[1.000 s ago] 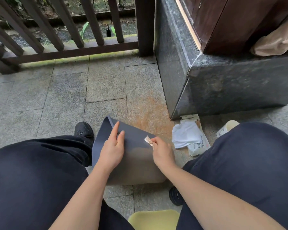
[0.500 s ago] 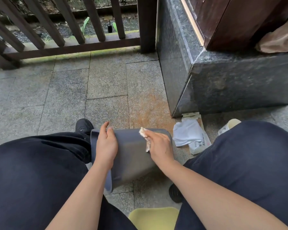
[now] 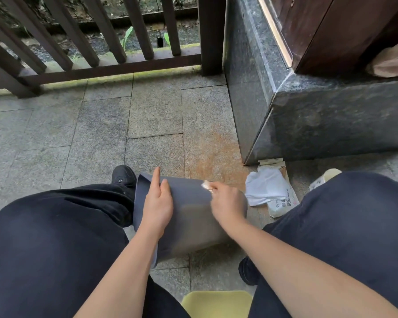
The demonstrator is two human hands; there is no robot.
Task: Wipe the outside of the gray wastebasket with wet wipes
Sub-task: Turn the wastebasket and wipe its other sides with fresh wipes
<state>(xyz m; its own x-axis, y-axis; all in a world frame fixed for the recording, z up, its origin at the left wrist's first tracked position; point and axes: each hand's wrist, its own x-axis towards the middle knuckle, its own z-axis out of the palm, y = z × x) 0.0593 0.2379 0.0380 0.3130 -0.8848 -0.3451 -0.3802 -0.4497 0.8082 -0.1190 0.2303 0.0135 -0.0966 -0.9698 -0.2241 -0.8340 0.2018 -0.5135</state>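
Head view, left hand steadying tipped wastebasket, right hand pinching wipe

The right hand hides most of the wipe; the wastebasket's lower side is blurred. Pack print is too small to read.

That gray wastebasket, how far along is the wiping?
Mid-job. The gray wastebasket lies on its side; the left hand steadies it while the right hand rubs a wet wipe on its outer wall. Which parts are already clean cannot be told; the underside looks untouched.
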